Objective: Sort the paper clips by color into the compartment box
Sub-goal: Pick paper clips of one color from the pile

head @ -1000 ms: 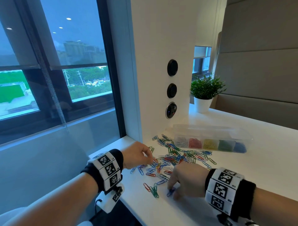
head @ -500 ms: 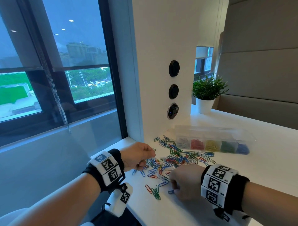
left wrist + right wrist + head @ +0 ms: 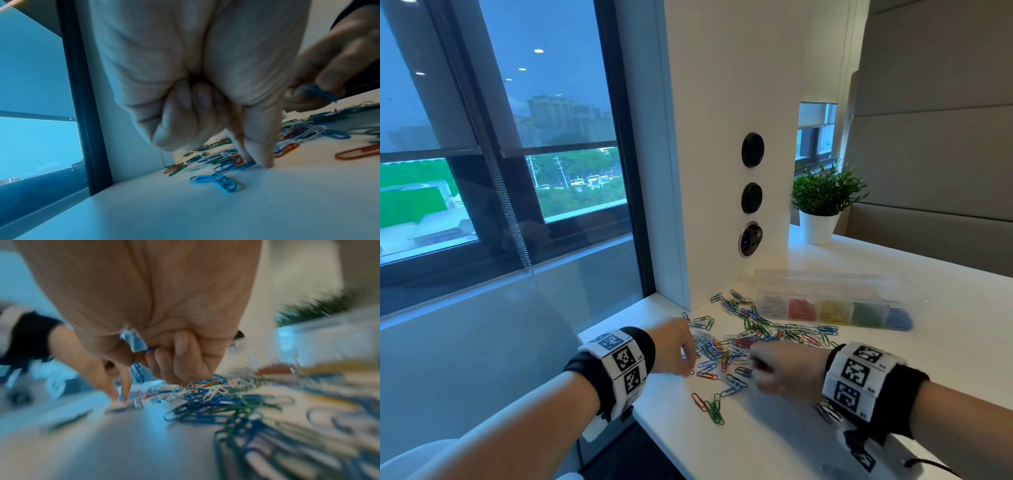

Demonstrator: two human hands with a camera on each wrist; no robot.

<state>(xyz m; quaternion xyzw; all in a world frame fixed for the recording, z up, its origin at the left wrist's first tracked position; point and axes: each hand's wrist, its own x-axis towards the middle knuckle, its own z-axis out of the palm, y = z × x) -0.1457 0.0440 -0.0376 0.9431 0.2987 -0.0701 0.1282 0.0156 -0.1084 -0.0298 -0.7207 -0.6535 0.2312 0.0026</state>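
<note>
Right hand (image 3: 779, 371), fingers curled, pinches a blue wire paper clip (image 3: 137, 371) hanging long-axis down; its blue compartment sits at the far right end of the clear plastic compartment box (image 3: 899, 320), beyond the hand. Left hand (image 3: 676, 346) pins another blue clip (image 3: 245, 164) to the white counter (image 3: 774, 438)

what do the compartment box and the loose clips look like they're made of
Compartment box: clear glossy plastic, by the look; the sorted colors show through its walls.
Paper clips: probably wire with a smooth colored coating, thin bent loops in solid red, blue, green, white.
</note>
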